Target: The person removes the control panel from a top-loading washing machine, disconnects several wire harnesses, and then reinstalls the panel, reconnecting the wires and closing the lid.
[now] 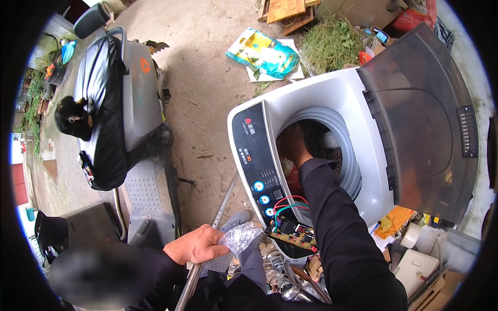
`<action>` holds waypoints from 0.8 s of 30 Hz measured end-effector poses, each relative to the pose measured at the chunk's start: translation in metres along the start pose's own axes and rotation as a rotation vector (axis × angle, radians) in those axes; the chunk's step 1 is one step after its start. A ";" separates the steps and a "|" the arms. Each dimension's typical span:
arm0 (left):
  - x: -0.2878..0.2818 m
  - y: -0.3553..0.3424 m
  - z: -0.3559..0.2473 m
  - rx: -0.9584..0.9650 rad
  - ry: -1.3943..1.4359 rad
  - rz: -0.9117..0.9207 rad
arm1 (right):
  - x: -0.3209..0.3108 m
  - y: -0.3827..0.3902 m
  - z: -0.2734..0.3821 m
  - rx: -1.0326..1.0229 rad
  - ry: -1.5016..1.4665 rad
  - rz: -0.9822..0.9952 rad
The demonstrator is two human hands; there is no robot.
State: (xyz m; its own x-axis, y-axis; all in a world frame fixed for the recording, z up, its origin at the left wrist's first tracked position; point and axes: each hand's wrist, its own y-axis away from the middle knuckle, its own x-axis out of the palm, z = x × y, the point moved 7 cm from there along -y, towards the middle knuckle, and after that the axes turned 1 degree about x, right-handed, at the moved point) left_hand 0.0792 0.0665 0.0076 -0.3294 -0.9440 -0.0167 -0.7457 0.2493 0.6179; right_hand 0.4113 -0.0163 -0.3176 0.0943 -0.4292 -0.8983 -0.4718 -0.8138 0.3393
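Note:
A top-loading washing machine [321,90] stands before me with its lid up. My right arm reaches down into its drum [353,173]. My right hand [293,144] is in the shadow there, its fingers too dark to make out. Below the drum opening, my left hand [199,245] pinches a crumpled piece of clear plastic film [240,238]. A metal pole [187,291] runs slantwise under that hand. At the machine's near corner an exposed circuit board [293,239] with a small lit red display sits below the control panel [255,150], with red and green wires [290,203] rising from it.
The tinted lid [423,119] leans out to the right. A scooter [148,93] with a black-covered seat is parked on the left. Teal and yellow packaging [264,54] and dry grass [332,44] lie beyond the machine. Cardboard [441,290] and mixed scrap fill the lower right.

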 end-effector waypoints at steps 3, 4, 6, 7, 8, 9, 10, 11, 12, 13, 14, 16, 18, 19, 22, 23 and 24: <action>0.001 0.008 0.005 -0.079 -0.011 0.006 | -0.040 0.005 0.017 -0.069 0.071 -0.372; 0.001 0.003 0.005 -0.057 -0.020 0.038 | -0.010 0.012 -0.005 -0.025 0.033 -0.446; 0.001 0.002 0.009 -0.067 -0.031 0.040 | -0.003 0.011 -0.003 -0.035 0.046 -0.455; 0.001 0.003 0.011 -0.075 -0.039 0.036 | 0.000 0.010 0.001 -0.065 0.119 -0.371; 0.000 0.003 0.012 -0.080 -0.047 0.035 | 0.002 0.010 0.004 -0.118 0.125 -0.315; 0.000 0.005 0.010 -0.082 -0.026 0.023 | -0.003 0.010 0.008 -0.177 0.127 -0.262; -0.002 0.006 0.007 -0.077 -0.009 0.017 | -0.010 0.010 0.007 -0.254 0.065 -0.236; -0.003 0.006 0.005 -0.071 0.008 0.011 | -0.016 0.012 0.006 -0.278 -0.012 -0.189; -0.003 0.006 0.004 -0.061 0.001 0.013 | -0.022 0.016 0.001 -0.296 -0.087 -0.137; -0.003 0.008 0.005 -0.056 -0.004 0.006 | -0.034 0.017 0.002 -0.269 -0.178 -0.071; -0.003 0.009 0.007 -0.051 -0.009 -0.002 | -0.046 0.018 0.005 -0.243 -0.270 -0.005; -0.001 0.009 0.007 -0.063 -0.019 -0.007 | -0.106 0.028 -0.008 0.025 -0.399 0.216; 0.000 0.006 0.000 -0.057 -0.024 0.016 | -0.091 0.046 -0.032 0.290 -0.490 0.486; 0.001 0.005 -0.001 -0.049 -0.021 0.016 | -0.083 0.053 -0.044 0.361 -0.469 0.483; 0.006 0.006 0.002 -0.067 -0.037 0.009 | -0.067 0.088 -0.076 0.388 -0.400 0.834; 0.007 0.006 0.001 -0.075 -0.030 -0.006 | -0.070 0.098 -0.082 0.410 -0.375 0.771; 0.009 0.006 0.000 -0.086 -0.026 -0.004 | -0.077 0.115 -0.090 0.394 -0.382 0.798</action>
State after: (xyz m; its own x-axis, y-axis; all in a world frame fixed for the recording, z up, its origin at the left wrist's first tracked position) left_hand 0.0718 0.0595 0.0107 -0.3425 -0.9387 -0.0387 -0.6946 0.2253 0.6832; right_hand 0.4288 -0.1118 -0.1846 -0.6398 -0.5856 -0.4977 -0.5400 -0.1183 0.8333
